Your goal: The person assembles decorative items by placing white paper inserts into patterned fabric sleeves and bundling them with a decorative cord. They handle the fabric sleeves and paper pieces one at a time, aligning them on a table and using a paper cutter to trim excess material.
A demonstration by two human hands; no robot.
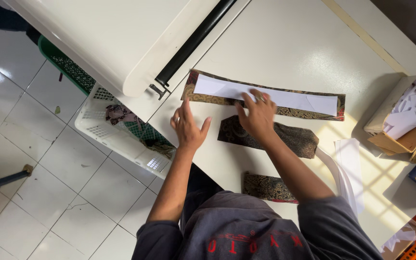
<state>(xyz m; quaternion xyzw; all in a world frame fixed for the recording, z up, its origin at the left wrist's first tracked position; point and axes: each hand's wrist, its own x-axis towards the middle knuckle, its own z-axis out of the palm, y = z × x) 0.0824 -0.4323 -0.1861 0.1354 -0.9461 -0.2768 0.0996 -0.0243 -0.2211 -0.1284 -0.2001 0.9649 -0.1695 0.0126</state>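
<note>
Both open hands, left (188,126) and right (257,114), lie flat, gripping nothing, beside the paper-topped fabric strip (266,98).

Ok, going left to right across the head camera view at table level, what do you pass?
White plastic basket → left hand → right hand on the patterned fabric strip with its white paper strip → stack of white paper → cardboard box of paper scraps.

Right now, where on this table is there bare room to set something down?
Bare table lies beyond the long strip, up to the press. Crowded: around both hands, the dark fabric and the box.
</note>
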